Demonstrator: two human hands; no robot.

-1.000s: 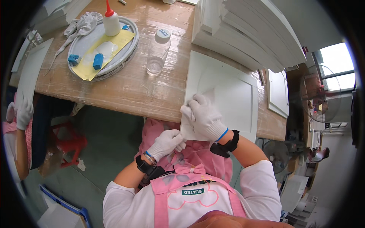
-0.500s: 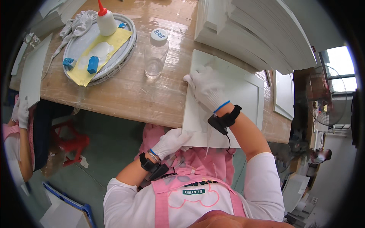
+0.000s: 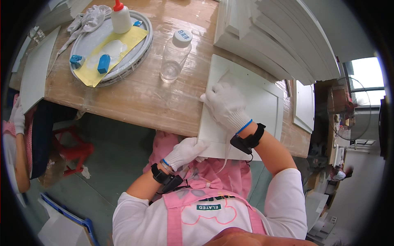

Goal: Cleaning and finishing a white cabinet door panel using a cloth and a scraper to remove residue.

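Observation:
A white framed panel (image 3: pixel 262 102) lies flat at the near edge of a wooden table (image 3: pixel 139 98), overhanging it toward me. My right hand (image 3: pixel 223 104), in a white glove, presses on the panel's left part and pinches a thin clear film (image 3: pixel 225 78) that lifts off the surface. My left hand (image 3: pixel 185 151), also gloved, grips the panel's near left corner from below the table edge. Both wrists carry black bands.
A clear plastic bottle (image 3: pixel 174 55) stands left of the panel. A round metal tray (image 3: pixel 141 51) holds a glue bottle (image 3: pixel 120 18), yellow sheet, blue pieces and a rag. Stacked white panels (image 3: pixel 279 37) fill the far right. Another person's gloved hand (image 3: pixel 17 119) is at far left.
My right hand moved from the panel's near left corner up across its surface, drawing the clear film along. My left hand shifted up to the panel's near corner.

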